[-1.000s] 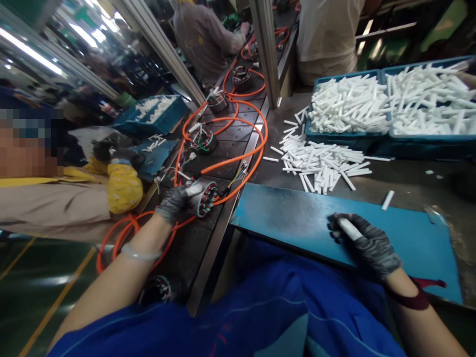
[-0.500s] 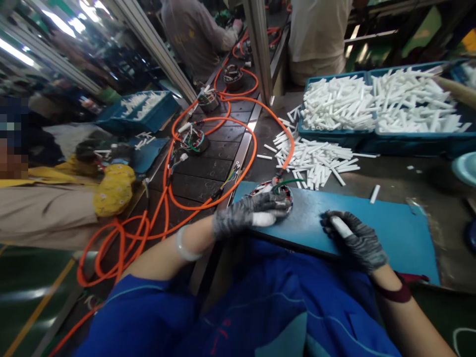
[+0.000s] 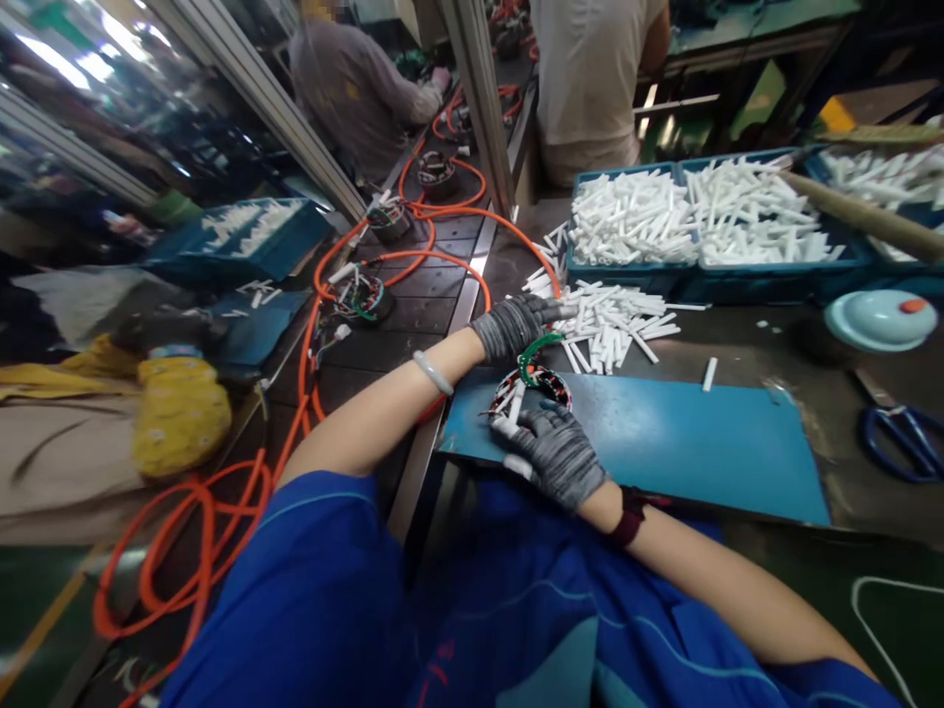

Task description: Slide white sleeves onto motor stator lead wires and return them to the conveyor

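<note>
A round wired part (image 3: 557,383) with a green wire (image 3: 529,362) and a white sleeve (image 3: 517,401) lies at the left end of a blue mat (image 3: 664,433). Just behind it, my left hand (image 3: 516,326), in a grey glove, is at the orange cable (image 3: 547,275) beside the loose white tubes; its fingers reach forward, and whether they grip the cable is unclear. My gloved right hand (image 3: 557,452) is at the front edge of the part, fingers bent by the white sleeve. What its fingertips hold is hidden.
Blue bins (image 3: 634,216) of white tubes stand behind a loose pile (image 3: 616,320). Blue-handled scissors (image 3: 904,438) and a pale lidded bowl (image 3: 877,320) lie right. Orange cables (image 3: 210,501) and other wired parts (image 3: 361,295) are left, near a person's yellow sleeve (image 3: 181,413).
My left hand has gone from on top of the round part to behind it, by the cable. My right hand has moved left from the mat to the part. The view has shifted.
</note>
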### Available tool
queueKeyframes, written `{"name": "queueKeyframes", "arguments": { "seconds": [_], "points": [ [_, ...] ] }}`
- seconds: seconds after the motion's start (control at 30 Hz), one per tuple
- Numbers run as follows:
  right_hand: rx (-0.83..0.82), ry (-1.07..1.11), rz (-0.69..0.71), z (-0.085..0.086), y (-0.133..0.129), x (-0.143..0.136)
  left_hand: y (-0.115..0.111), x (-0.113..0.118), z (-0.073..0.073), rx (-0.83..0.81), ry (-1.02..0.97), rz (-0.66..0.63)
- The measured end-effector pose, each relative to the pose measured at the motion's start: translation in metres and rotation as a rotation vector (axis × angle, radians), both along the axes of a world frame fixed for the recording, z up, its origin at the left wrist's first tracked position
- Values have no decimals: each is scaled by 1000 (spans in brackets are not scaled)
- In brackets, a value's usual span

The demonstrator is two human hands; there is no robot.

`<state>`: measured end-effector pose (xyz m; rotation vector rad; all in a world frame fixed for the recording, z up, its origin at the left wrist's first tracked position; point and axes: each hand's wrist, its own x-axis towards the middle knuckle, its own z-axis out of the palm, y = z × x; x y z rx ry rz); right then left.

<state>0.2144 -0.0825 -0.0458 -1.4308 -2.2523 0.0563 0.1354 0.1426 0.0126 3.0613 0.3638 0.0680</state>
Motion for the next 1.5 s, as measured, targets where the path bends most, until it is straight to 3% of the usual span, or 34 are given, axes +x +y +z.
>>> {"name": "queueKeyframes", "arguments": {
  "seconds": [0.07, 0.17, 0.27, 0.33, 0.37, 0.4, 0.47, 0.53, 0.6, 0.7, 0.8, 0.87, 0.93, 0.97, 1.07, 1.13, 1.2, 1.33, 1.4, 1.5],
  "points": [
    [5, -8, -17, -3, 2, 1, 7, -6, 8, 5, 36, 0],
    [95, 67, -31, -2, -2, 18, 14, -39, 26, 93, 129, 111],
    [134, 220, -40, 3, -4, 48, -8, -84, 48, 89, 350, 284],
    [80, 401, -62, 6, 0, 70, -40, -112, 65, -53, 492, 320],
    [44, 501, -74, 8, 4, 79, -56, -125, 73, -235, 513, 306],
    [6, 592, -82, 9, 9, 88, -71, -136, 81, -413, 490, 283],
    [-60, 732, -83, 10, 19, 98, -91, -151, 88, -602, 301, 357],
    [-129, 841, -77, 11, 26, 102, -93, -156, 79, -796, 152, 458],
    [-209, 947, -82, 11, 27, 103, -84, -153, 54, -981, 113, 541],
    [-317, 997, -31, 11, 17, 105, -71, -144, 13, -1130, 157, 603],
    [-331, 960, -12, 12, 5, 108, -72, -135, 1, -1243, 102, 598],
    [-310, 918, -13, 12, 2, 110, -80, -123, 12, -1185, -120, 606],
    [-285, 867, 8, 11, 3, 112, -94, -100, 24, -1003, -318, 568],
    [-273, 843, 24, 10, 5, 113, -103, -85, 29, -905, -325, 513],
    [-241, 792, 54, 7, 9, 115, -131, -35, 28, -602, -52, 319],
    [-232, 763, 69, 6, 10, 114, -147, -14, 20, -420, 68, 375],
    [-215, 719, 81, 6, 12, 112, -156, -11, 10, -311, 77, 465],
    [-151, 574, 106, 6, 19, 107, -166, -32, -7, -227, -90, 505],
    [-124, 522, 119, 7, 22, 106, -170, -39, -11, -190, -142, 498],
    [-113, 473, 154, 7, 24, 107, -173, -34, -11, -163, -59, 505]
  ]
}}
